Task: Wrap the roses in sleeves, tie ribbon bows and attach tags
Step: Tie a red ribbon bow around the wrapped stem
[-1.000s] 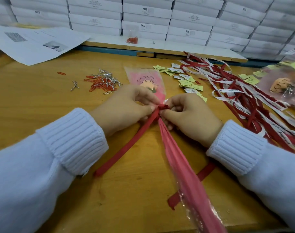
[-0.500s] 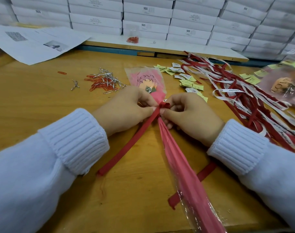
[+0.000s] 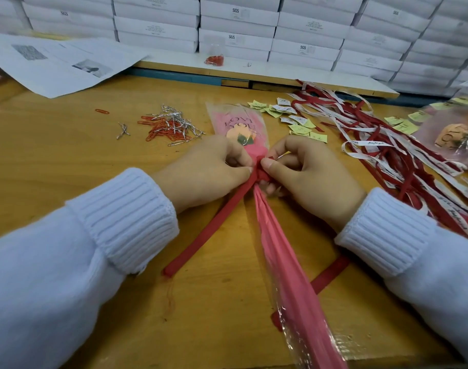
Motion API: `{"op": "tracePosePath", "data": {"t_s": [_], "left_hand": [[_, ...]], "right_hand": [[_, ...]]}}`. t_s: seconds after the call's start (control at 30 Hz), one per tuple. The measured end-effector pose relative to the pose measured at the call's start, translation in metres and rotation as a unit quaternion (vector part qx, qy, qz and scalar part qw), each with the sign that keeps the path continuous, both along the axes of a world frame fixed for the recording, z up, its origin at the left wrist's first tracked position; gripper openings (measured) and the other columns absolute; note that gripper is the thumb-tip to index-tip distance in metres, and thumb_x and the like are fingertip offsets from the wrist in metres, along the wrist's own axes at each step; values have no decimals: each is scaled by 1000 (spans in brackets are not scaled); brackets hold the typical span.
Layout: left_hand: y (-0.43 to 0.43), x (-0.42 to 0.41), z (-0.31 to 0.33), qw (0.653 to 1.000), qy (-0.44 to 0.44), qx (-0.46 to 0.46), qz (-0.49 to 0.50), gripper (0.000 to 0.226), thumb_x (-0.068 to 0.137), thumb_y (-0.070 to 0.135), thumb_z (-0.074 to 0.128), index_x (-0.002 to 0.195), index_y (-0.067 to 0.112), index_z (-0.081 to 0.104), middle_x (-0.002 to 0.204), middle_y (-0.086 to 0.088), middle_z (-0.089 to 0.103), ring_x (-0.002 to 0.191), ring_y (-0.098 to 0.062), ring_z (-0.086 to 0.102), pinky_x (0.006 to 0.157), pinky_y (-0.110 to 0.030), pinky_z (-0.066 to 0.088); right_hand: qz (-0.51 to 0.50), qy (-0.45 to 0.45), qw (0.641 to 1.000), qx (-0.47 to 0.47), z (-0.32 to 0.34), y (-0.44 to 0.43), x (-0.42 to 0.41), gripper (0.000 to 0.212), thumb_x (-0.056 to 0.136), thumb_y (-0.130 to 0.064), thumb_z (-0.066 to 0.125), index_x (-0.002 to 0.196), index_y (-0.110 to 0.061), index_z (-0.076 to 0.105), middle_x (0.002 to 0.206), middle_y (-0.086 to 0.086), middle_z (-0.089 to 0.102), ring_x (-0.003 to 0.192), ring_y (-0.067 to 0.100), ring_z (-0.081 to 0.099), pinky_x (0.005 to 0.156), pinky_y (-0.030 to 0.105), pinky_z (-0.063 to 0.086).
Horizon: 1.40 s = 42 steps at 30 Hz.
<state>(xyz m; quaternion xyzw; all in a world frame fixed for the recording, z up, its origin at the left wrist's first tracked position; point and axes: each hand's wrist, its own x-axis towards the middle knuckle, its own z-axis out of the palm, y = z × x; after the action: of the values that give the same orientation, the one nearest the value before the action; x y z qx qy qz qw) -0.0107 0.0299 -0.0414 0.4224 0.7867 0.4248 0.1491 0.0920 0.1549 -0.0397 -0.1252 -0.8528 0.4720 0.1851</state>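
A rose in a pink and clear plastic sleeve lies along the wooden table, its head pointing away from me. A red ribbon is wound round the gathered neck of the sleeve in a knot. My left hand pinches the ribbon at the knot from the left. My right hand pinches it from the right, fingers curled. One ribbon tail runs down to the left; the other passes under my right wrist.
A heap of red and white ribbons lies at the right beside a wrapped rose. Yellow-green tags sit behind my right hand. Paper clips and silver twist ties lie at the left, printed sheets at back left, white boxes behind.
My fingers have worked the ribbon at the knot, which looks a little bulkier. The rose head shows more beyond my left hand. The sleeve and my arms stay in place.
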Motion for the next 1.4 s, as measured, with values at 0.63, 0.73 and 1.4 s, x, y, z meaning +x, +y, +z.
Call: {"op": "tracePosePath", "data": {"t_s": [0.63, 0.73, 1.4], "left_hand": [[-9, -11, 8, 996, -38, -60, 63, 19, 90, 14, 58, 71, 16, 63, 65, 5, 61, 54, -6, 54, 55, -22, 47], [-9, -11, 11, 991, -58, -86, 81, 24, 92, 6, 51, 71, 10, 61, 68, -3, 65, 53, -6, 58, 46, -13, 49], [-6, -13, 3, 993, -47, -36, 100, 9, 95, 27, 53, 98, 19, 50, 71, -4, 68, 48, -5, 62, 47, -20, 53]], "right_hand": [[-20, -92, 993, -75, 8, 6, 5, 16, 92, -3, 55, 77, -6, 56, 56, 1, 66, 50, 10, 62, 46, 17, 49], [-26, -109, 990, -80, 11, 8, 7, 17, 91, -1, 54, 75, -5, 57, 56, 3, 66, 50, 11, 62, 46, 18, 49], [-47, -119, 986, -107, 14, 12, 5, 10, 93, -8, 55, 85, -2, 58, 63, 6, 68, 53, 13, 64, 48, 20, 53]]}}
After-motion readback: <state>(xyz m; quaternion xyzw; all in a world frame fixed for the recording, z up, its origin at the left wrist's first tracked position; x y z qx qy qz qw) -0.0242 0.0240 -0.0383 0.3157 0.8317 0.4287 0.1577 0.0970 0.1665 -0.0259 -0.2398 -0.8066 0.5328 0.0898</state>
